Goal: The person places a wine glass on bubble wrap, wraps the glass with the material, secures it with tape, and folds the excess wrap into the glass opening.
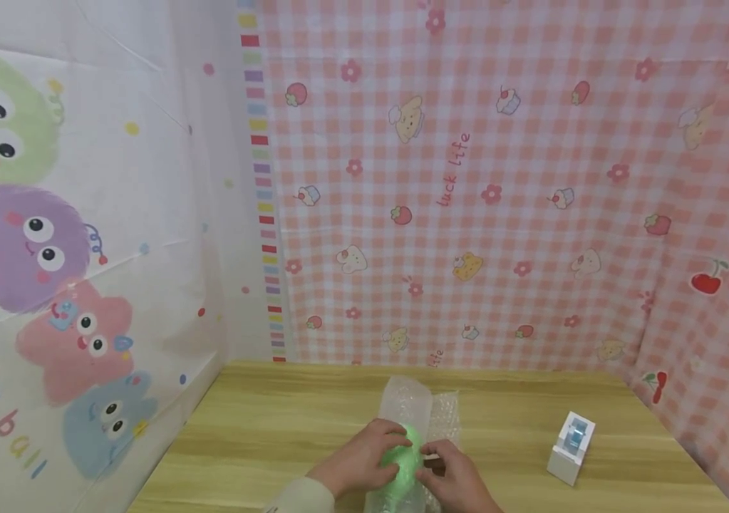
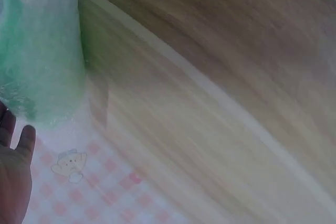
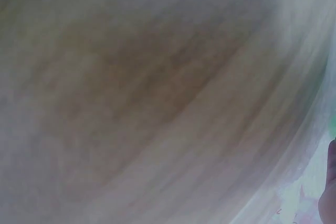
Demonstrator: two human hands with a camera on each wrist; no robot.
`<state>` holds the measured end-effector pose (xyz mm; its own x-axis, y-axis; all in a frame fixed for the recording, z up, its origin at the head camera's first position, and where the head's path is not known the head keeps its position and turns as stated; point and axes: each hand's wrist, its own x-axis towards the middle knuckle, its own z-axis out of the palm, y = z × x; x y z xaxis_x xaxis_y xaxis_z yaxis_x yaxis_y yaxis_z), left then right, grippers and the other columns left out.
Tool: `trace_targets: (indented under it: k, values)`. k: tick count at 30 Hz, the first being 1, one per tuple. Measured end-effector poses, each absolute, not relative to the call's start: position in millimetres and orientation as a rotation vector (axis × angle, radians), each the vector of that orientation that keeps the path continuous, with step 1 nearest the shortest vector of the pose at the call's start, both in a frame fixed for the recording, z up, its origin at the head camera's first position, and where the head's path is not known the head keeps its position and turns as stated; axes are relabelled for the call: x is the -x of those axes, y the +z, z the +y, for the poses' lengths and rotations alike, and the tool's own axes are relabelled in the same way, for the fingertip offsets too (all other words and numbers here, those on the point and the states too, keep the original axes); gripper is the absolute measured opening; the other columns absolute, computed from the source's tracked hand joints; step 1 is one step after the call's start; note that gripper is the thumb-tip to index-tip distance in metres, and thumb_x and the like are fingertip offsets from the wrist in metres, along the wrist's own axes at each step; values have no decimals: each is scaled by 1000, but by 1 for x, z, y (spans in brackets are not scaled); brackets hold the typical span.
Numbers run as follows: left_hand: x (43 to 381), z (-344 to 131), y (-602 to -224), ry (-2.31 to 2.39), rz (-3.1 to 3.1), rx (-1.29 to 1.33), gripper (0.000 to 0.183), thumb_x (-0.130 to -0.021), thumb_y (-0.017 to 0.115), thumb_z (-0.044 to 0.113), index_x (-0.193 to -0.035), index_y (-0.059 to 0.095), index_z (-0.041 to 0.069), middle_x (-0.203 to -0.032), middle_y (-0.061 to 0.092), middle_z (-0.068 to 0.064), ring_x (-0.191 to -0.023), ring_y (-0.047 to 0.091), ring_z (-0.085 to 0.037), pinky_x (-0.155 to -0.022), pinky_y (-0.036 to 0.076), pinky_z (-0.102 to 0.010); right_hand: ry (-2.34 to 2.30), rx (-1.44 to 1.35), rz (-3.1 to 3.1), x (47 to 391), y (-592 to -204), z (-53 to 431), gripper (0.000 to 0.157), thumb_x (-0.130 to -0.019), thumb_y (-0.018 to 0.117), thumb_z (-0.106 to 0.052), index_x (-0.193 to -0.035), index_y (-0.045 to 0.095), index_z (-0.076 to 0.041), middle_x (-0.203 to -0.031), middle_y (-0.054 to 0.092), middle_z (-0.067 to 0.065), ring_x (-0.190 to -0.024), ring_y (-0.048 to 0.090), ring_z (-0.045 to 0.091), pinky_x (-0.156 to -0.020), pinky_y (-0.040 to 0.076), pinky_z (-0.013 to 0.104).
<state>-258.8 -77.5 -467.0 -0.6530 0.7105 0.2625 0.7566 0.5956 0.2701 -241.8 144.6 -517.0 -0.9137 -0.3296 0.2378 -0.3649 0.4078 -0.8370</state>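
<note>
A bright green object [image 1: 405, 467] shows through a layer of clear bubble wrap [image 1: 405, 400] in the head view; its kind is hidden by the wrap. My left hand [image 1: 364, 456] grips the wrapped bundle from the left, fingers bent over its top. From the right, my right hand [image 1: 457, 476] holds the wrap's side edge between thumb and fingers. The left wrist view shows the rounded, pale green wrapped end [image 2: 50, 72] above the left thumb [image 2: 26, 142]. Only a bit of the right hand [image 3: 328, 182] enters the right wrist view.
A white tape dispenser [image 1: 571, 449] with a bluish roll stands on the wood-grain table [image 1: 261, 420] to the right. A loose flap of bubble wrap [image 1: 446, 413] lies beside the bundle. Patterned cloth walls [image 1: 479, 235] enclose the table at the back and sides.
</note>
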Motion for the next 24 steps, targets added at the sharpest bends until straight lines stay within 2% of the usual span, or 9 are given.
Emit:
trace_targets:
  k: [8,15,21,24]
  values:
    - [258,-77,-472,-575,-2754,1188,31,-94,68,28,-123,69,19,-143,47,-9,-134,41,-26,-108,42,-41,1657,-620,-2624,243,-523,148,38,-90,74,-20,-115,57,3,-115,61,21,-100,68,37,-77,59,36]
    - [259,-77,-470,-529,-2694,1243,33,-95,68,25,-125,67,13,-142,52,-10,-131,46,-24,-107,43,-37,1689,-606,-2581,241,-527,147,39,-90,73,-18,-116,56,6,-115,61,25,-99,69,37,-76,59,34]
    - [260,-77,-470,-565,-2678,1228,28,-92,71,23,-117,66,11,-138,55,-10,-130,48,-23,-107,42,-35,1713,-577,-2581,241,-528,146,38,-90,74,-17,-116,57,6,-115,62,25,-98,69,36,-75,60,35]
    - [260,-78,-470,-572,-2694,1205,31,-92,71,24,-119,64,10,-138,55,-9,-130,48,-22,-108,42,-33,1703,-575,-2584,242,-529,144,37,-90,74,-16,-115,57,5,-115,62,24,-97,69,36,-75,60,35]
